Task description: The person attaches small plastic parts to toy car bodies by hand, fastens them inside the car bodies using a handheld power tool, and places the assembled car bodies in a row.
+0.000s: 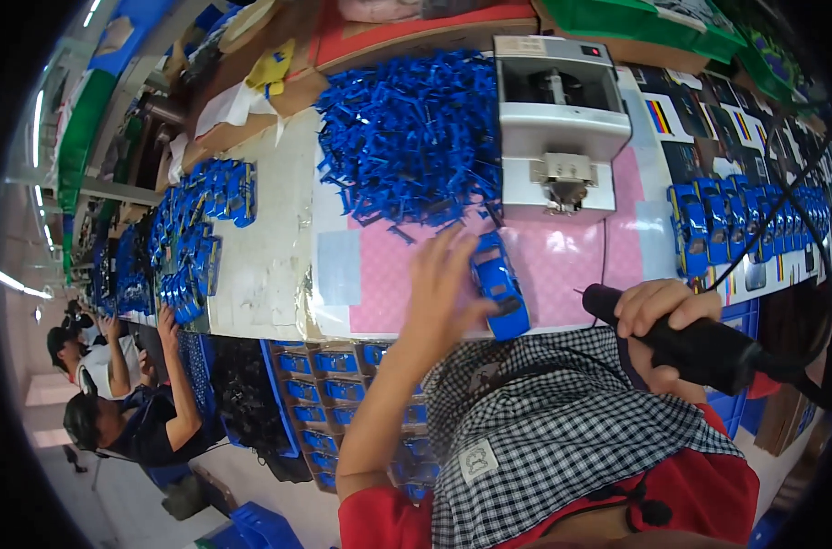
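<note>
A blue toy car (501,285) lies on the pink mat near the table's front edge. My left hand (442,279) is just left of it, slightly blurred, fingers stretched and apart; whether a fingertip touches the car I cannot tell. My right hand (663,316) is wrapped round a black electric screwdriver (700,352), its thin bit pointing left toward the car with a gap between. Beyond my left hand spreads a big heap of small blue plastic parts (407,137).
A grey-white machine (562,128) stands behind the car, right of the heap. Rows of blue toy cars (745,220) line the right side; more cars (196,229) stand at left. Crates of cars (338,389) sit below the table edge. Co-workers (132,421) sit at far left.
</note>
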Demonstrator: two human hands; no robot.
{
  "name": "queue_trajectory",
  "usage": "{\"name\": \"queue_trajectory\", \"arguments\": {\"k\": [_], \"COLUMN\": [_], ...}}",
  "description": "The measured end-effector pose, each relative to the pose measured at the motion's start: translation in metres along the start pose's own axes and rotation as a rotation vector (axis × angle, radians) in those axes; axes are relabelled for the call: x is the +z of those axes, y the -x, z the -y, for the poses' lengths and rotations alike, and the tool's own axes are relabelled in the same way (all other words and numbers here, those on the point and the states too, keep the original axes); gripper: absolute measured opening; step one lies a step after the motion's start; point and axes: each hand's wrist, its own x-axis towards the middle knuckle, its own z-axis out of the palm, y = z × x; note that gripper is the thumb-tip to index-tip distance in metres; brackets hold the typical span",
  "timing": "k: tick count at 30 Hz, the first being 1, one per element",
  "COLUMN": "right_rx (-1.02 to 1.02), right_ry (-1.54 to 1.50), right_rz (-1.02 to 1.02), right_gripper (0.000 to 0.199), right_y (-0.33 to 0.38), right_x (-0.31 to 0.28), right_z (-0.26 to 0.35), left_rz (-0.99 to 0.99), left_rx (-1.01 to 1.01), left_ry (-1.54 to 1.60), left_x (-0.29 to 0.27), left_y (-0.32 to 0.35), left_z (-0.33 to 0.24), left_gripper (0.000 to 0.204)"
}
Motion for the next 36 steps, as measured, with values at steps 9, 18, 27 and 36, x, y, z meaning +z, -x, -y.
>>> {"name": "queue_trajectory", "arguments": {"k": [9,18,27,36], "right_rx": [0.278,0.34,0.149,0.162], "right_ry": [0.096,0.006,0.058,-0.015], "right_rz": [-0.04,-0.055,-0.014,-0.036], "right_gripper": [0.056,0.052,0.049,0.055], "right_y": [0.004,-0.001,0.005,0.004], "right_x": [0.007,0.002,-0.007,-0.006], "right_z": [0.006,0.005,-0.004,0.004], "left_rz": [-0.193,-0.208,-0.086,0.145], "left_rx": [-0.091,-0.409,-0.254,-0.357], "left_ry": [-0.473,-0.282,0.156,0.166], "left_x": [-0.024,-0.036,-0.007,-0.009], "left_y": [0.007,0.011,-0.032,-0.049], "left_z": [0.067,0.042,0.01,0.007], "left_gripper": [0.026,0.014,0.016,0.018]}}
